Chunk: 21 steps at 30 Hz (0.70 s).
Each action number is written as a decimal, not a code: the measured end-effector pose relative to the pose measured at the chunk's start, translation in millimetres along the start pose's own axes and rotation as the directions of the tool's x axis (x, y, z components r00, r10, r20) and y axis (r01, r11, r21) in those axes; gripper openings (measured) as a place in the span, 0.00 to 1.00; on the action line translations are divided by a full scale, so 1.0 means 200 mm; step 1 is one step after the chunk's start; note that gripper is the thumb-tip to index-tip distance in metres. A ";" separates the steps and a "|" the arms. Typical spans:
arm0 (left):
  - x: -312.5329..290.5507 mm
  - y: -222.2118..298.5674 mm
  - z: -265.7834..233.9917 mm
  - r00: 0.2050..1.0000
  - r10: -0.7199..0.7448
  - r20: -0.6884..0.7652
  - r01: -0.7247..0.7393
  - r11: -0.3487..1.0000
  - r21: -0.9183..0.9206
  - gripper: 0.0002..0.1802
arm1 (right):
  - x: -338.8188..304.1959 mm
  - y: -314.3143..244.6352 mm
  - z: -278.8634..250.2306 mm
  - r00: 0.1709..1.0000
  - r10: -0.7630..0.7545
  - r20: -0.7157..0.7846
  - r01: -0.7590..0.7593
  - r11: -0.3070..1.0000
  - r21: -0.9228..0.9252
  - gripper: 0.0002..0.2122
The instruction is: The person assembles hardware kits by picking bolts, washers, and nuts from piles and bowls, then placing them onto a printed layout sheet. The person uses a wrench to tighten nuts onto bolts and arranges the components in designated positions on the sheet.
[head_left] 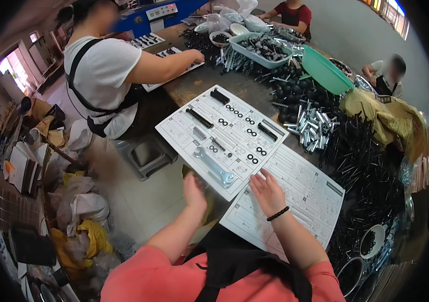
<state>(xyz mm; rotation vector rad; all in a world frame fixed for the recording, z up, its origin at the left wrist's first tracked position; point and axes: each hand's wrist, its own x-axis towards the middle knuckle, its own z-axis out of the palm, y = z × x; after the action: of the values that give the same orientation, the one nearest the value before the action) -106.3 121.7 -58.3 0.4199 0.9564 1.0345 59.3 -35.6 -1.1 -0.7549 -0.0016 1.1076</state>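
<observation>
A white printed sheet (234, 118) lies on the table with parts laid on it: a silver flat wrench (215, 167), black bolts, black washers and small metal pins. My left hand (194, 190) is at the near edge of this sheet, beside the wrench, fingers curled; whether it grips the edge is unclear. My right hand (267, 190), with a black bead bracelet on the wrist, rests open on a second, bare printed sheet (305, 194) that lies partly under the first.
A heap of silver pins (311, 127) and black screws (370, 166) covers the table to the right. A green basin (323, 68) and a pale tray (259, 50) stand farther back. Another person (104, 70) works at the left; two more sit behind. Small bowls (370, 241) at lower right.
</observation>
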 end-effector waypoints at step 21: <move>-0.06 0.37 0.32 0.666 0.707 0.236 -0.745 0.619 0.249 0.31 | 0.27 0.04 0.13 0.999 0.032 0.033 -0.028 0.995 -0.095 0.24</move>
<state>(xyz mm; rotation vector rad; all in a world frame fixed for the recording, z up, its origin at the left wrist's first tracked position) -95.5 155.6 33.4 1.2194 0.8569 1.5719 68.7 24.3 -6.0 -0.8224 -0.0724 1.1552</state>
